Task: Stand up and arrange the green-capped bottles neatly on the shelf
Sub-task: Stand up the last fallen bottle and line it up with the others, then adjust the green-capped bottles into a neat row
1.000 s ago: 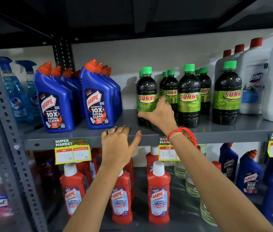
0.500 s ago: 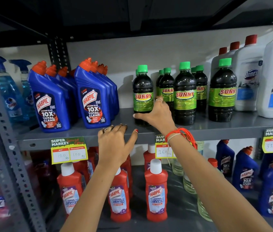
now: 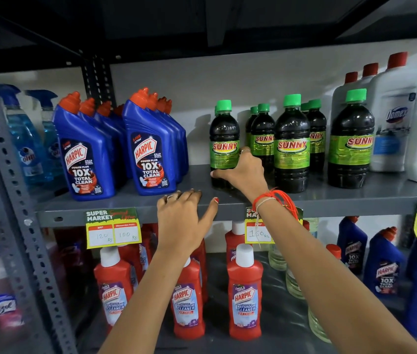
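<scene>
Several dark green-capped SUNNY bottles stand upright on the grey shelf (image 3: 355, 198). My right hand (image 3: 244, 172) wraps around the lower part of the leftmost green-capped bottle (image 3: 224, 139). Right of it stand a middle bottle (image 3: 291, 141) and a far-right bottle (image 3: 351, 139), with smaller ones (image 3: 262, 134) behind them. My left hand (image 3: 184, 218) rests on the shelf's front edge, fingers spread, holding nothing.
Blue Harpic bottles (image 3: 148, 149) stand left of the green-capped ones, white Domex jugs (image 3: 393, 118) to the right. Blue spray bottles (image 3: 23, 134) sit far left. Red Harpic bottles (image 3: 244, 290) fill the lower shelf. Price tags (image 3: 113, 228) hang from the shelf edge.
My right hand stays on the leftmost bottle, which has barely shifted. The left hand remains on the shelf edge. The view has drifted slightly.
</scene>
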Available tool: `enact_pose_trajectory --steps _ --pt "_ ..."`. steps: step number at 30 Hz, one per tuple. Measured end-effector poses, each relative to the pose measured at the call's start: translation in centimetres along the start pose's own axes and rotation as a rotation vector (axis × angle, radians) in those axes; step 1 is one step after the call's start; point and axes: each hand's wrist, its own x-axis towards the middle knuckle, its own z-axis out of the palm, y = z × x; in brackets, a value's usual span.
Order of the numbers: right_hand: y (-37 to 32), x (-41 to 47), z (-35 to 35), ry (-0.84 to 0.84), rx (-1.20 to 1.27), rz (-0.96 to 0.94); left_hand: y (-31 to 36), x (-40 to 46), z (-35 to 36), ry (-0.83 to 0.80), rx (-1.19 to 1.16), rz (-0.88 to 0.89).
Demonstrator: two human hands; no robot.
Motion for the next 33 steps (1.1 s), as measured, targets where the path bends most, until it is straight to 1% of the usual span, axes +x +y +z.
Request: enact_pose_trajectory --steps 7,9,13,17,19,21,24,27,30,33 --pt "0.2 -0.1 -0.2 -0.031 -0.046 -0.013 0.0 0.0 0.0 -0.001 0.002 0.004" --pt "0.4 -0.6 -0.8 -0.007 -0.055 -0.028 0.0 0.0 0.0 -0.002 0.005 0.009" --pt "1.1 -2.2 -2.4 0.162 0.001 -0.073 0.1 0.0 -0.2 -0.002 0.021 0.015" --pt "2.2 -3.6 -4.9 0.417 0.146 -0.077 0.4 0.1 -0.4 0.001 0.01 0.0" --pt "3.0 -3.9 -6.2 0.537 0.143 -0.07 1.1 -0.1 -0.5 0.022 -0.017 -0.002" --pt "4.0 -3.4 -7.3 0.588 0.106 -0.056 2.6 -0.1 -0.7 0.023 -0.047 0.033" --pt "5.5 -2.1 -8.6 0.54 0.06 -0.042 5.5 0.2 -0.3 0.002 -0.073 0.074" --pt "6.8 -1.0 -9.5 0.378 -0.026 -0.009 7.2 0.1 1.0 -0.045 -0.069 0.064" --pt "7.7 -0.3 -10.0 0.192 -0.016 0.031 7.8 -0.3 2.0 -0.049 -0.02 0.051" --pt "8.3 0.0 -10.2 0.075 0.016 0.057 7.9 -0.3 2.3 -0.023 -0.022 0.033"
